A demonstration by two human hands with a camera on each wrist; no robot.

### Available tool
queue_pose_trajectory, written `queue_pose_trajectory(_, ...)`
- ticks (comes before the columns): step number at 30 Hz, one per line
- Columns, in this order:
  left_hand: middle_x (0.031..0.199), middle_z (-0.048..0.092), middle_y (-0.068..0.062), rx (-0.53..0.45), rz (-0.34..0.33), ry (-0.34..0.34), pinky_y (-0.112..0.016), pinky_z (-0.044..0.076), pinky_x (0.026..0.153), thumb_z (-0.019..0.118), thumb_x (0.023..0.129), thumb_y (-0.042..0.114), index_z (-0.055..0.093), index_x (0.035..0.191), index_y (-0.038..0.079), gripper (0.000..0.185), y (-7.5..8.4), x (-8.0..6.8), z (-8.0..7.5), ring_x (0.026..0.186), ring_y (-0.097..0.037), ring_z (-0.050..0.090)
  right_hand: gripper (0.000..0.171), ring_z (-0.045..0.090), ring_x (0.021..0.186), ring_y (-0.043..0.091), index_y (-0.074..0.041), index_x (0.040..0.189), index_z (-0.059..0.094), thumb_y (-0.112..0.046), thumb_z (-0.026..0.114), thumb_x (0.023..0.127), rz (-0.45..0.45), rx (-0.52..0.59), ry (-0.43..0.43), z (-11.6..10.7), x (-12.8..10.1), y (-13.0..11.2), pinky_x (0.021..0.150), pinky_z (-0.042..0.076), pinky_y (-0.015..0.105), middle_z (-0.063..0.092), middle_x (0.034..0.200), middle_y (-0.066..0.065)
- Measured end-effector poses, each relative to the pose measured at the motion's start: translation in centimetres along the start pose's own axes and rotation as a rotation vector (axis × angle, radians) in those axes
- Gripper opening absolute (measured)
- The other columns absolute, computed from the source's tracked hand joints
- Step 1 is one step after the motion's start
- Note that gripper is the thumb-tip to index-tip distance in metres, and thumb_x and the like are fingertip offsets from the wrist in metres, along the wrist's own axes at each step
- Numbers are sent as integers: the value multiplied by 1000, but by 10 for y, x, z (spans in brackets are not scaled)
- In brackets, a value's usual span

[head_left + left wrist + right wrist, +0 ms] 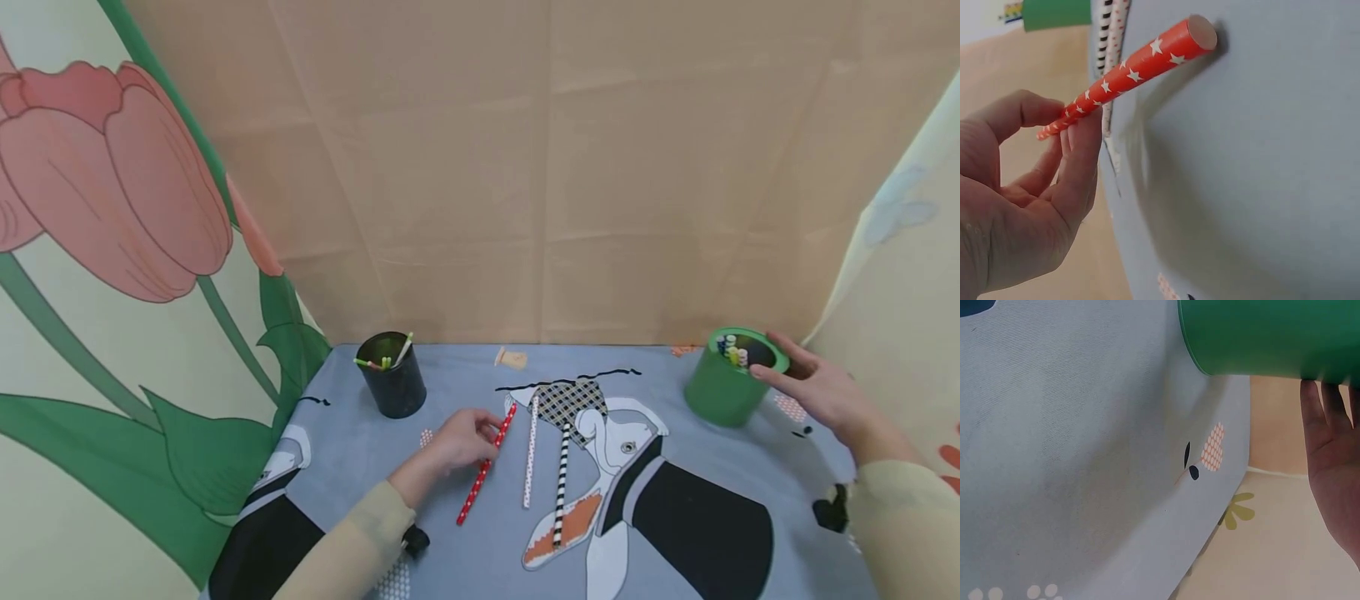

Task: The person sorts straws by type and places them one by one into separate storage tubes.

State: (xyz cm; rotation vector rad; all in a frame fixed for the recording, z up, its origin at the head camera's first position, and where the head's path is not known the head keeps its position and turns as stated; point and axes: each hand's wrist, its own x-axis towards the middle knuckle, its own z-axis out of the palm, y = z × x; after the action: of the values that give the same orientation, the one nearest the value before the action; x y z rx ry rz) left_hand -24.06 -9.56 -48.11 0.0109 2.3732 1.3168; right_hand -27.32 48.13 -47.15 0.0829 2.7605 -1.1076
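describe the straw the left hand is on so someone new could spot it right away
Start at the black cup at the back left of the grey printed cloth; three straws lie side by side in front of it. The red straw is the leftmost, under the left hand. It alone is red with white stars; the others are white dotted and black-and-white striped.

Head view: looks from above, forward and down over the whole bench, walls behind.
Left wrist view: very near, sideways along the cloth; shares the red straw.
Right wrist view: very near, tilted; shares the green cup.
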Motion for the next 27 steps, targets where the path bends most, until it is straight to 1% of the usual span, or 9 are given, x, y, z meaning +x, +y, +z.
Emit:
queue_pose_trajectory(2, 97, 67, -7, -29, 21, 5, -34, 61, 63, 80, 83, -7, 74, 122, 12, 44, 1, 2, -2, 77, -22, 66, 97, 21, 142, 73, -35, 168, -12, -68, 54, 104, 6, -7, -1, -1, -1, -1, 99, 32, 85, 16, 160, 51)
queue_pose_trajectory(3, 98, 67, -7, -45, 31, 9, -34, 61, 64, 80, 83, -7, 74, 122, 12, 43, 2, 3, -3, 77, -23, 67, 97, 21, 142, 73, -36, 168, -12, -68, 54, 104, 7, -8, -1, -1, -1, -1, 99, 32, 85, 16, 160, 51)
queue_pose_trajectory(9, 102, 70, -9, -161, 57, 30, -37, 63, 70, 78, 89, -4, 72, 127, 11, 42, 8, 12, -4, 80, -25, 71, 99, 22, 142, 72, -34, 169, -11, -68, 55, 104, 2, -1, -1, -1, -3, -6, 100, 32, 85, 16, 160, 51)
queue_pose_trajectory(10, 103, 70, -9, -186, 61, 31, -37, 64, 71, 77, 90, -4, 72, 129, 11, 42, 8, 14, -3, 81, -25, 72, 100, 21, 142, 72, -32, 169, -12, -68, 55, 104, 2, 3, -4, -1, -3, -6, 101, 31, 85, 16, 160, 51)
queue_pose_trajectory(15, 107, 72, -8, -322, 89, 52, -37, 65, 75, 76, 95, -1, 69, 134, 10, 41, 13, 19, 0, 88, -22, 73, 100, 21, 143, 72, -31, 169, -11, -67, 55, 104, 3, 5, -5, -1, -4, -8, 101, 31, 85, 15, 160, 50)
queue_pose_trajectory(20, 111, 72, -12, -452, 156, 79, -40, 65, 79, 76, 96, 0, 67, 136, 1, 41, 21, 18, 6, 91, -22, 74, 98, 19, 144, 71, -34, 169, -11, -66, 56, 104, 3, 33, -5, 0, -5, -10, 103, 30, 85, 13, 162, 49)
queue_pose_trajectory(23, 110, 72, -12, -506, 194, 104, -41, 65, 81, 77, 97, 3, 66, 133, -2, 38, 29, 19, 12, 91, -22, 73, 98, 19, 145, 71, -36, 168, -11, -66, 57, 104, 7, 53, -3, 1, -5, -9, 104, 29, 85, 12, 163, 49)
queue_pose_trajectory(27, 107, 73, -12, -579, 249, 140, -43, 65, 83, 77, 98, 5, 66, 127, -4, 32, 42, 21, 21, 91, -22, 74, 98, 19, 145, 71, -37, 168, -11, -67, 57, 104, 9, 47, 3, 0, -4, -7, 104, 29, 85, 12, 163, 48)
